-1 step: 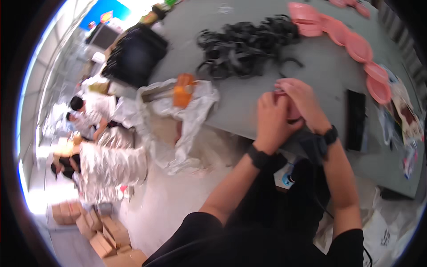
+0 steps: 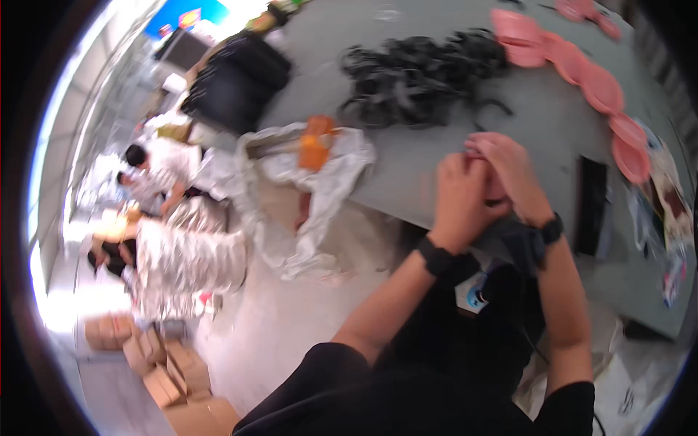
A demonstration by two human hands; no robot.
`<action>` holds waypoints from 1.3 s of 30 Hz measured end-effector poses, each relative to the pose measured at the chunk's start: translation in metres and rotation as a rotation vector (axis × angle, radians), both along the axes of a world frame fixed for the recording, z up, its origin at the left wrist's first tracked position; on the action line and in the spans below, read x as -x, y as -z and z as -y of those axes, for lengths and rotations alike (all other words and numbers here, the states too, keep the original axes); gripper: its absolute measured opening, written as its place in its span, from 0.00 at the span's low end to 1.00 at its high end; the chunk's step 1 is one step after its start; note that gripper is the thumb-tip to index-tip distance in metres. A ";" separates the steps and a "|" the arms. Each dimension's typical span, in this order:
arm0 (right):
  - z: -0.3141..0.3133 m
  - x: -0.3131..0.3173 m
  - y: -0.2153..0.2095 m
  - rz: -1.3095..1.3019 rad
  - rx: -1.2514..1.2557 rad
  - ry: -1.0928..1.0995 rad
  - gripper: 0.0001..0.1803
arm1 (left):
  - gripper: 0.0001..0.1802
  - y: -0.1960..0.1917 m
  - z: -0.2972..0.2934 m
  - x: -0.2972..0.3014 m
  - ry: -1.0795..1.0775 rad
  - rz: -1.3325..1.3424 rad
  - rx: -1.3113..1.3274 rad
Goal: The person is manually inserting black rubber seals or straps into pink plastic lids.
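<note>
Both my hands are closed together around a pink rounded piece [image 2: 495,189] at the near edge of the grey table. Fingers cover most of it, so its exact kind is hidden. My left hand [image 2: 461,190] grips it from the left, thumb toward the right. Over its top and right side curls my right hand [image 2: 513,171]. A heap of black curled strips [image 2: 422,80] lies just beyond them. To the right, a row of pink rounded shells [image 2: 602,90] runs along the grey table [image 2: 549,120].
A dark flat box [image 2: 592,206] and plastic packets [image 2: 665,196] lie to the right. Left of the table, an open white sack [image 2: 349,156] carries an orange item [image 2: 316,143]. A black-covered bin [image 2: 236,81], cardboard boxes [image 2: 167,374] and seated people [image 2: 163,171] are farther left.
The view has shifted slightly, so the table and its things sit a little farther right. Both hands keep their hold on the pink piece.
</note>
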State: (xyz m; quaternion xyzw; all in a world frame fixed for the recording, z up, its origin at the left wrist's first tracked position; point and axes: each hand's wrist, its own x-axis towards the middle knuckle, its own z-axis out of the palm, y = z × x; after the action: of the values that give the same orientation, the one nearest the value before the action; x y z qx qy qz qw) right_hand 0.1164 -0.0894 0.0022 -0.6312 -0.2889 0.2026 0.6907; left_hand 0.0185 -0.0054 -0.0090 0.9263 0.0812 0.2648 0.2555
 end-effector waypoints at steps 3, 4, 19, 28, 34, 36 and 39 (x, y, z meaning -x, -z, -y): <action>0.007 0.004 -0.007 0.151 0.006 0.006 0.16 | 0.38 -0.004 0.008 0.000 -0.021 0.028 0.092; 0.015 0.003 -0.014 0.201 0.036 0.021 0.17 | 0.37 -0.006 0.016 -0.003 -0.022 0.023 0.103; 0.013 0.014 -0.026 -0.150 -0.199 0.078 0.28 | 0.17 0.018 0.040 -0.005 -0.127 0.112 0.113; 0.013 0.003 -0.010 -0.124 -0.130 0.068 0.27 | 0.16 0.024 0.029 -0.005 0.019 0.229 0.625; 0.002 0.012 -0.011 -0.076 -0.189 0.052 0.19 | 0.35 0.019 0.004 0.014 -0.053 0.337 0.817; 0.006 0.009 -0.005 -0.061 -0.242 0.078 0.16 | 0.32 0.018 -0.010 0.016 0.010 0.136 0.509; 0.010 0.013 -0.007 -0.119 -0.158 0.055 0.15 | 0.27 -0.007 -0.017 0.025 0.018 -0.150 0.055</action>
State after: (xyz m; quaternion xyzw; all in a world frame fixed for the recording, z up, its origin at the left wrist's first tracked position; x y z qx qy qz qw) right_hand 0.1037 -0.0990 0.0095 -0.5693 -0.2450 0.1974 0.7595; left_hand -0.0068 0.0121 -0.0023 0.9369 0.0990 0.1899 0.2765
